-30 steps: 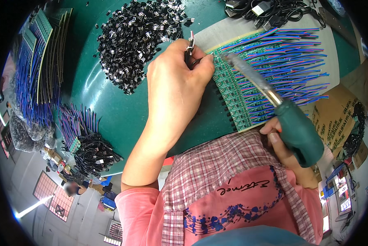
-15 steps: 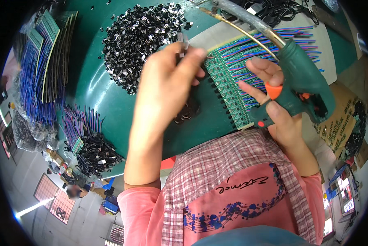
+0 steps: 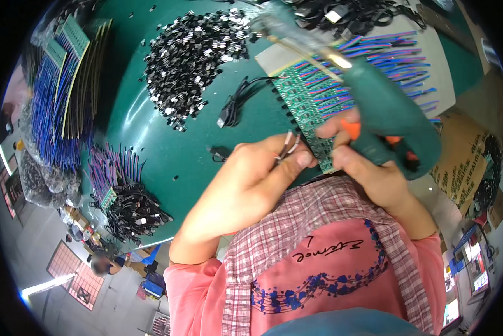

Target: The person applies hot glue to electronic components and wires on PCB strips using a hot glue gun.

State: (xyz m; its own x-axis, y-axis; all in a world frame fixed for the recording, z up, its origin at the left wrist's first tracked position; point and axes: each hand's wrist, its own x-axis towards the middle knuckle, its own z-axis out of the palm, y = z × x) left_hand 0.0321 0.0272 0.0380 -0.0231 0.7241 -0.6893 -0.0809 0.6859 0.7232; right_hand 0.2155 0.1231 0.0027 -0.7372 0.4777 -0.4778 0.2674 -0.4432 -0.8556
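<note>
My left hand pinches a thin black cable near its split wire ends, which show pale and pinkish tips. A dark plug lies beside that hand. My right hand is wrapped round a green soldering gun with an orange trigger; its metal front is blurred. Under and between the hands lies a panel of small green circuit boards, with blue and red wires spreading from its right side. A black USB cable runs to the panel's upper left corner.
A heap of small black-and-silver parts lies on the green table. Wired board panels stack at the far left, near a bundle of black cables. More black cables lie at the back; a cardboard box stands at right.
My left hand has come down from beside the parts heap to the panel's lower left edge, and wire ends now show in it. The soldering gun has shifted left, uncovering more wires.
</note>
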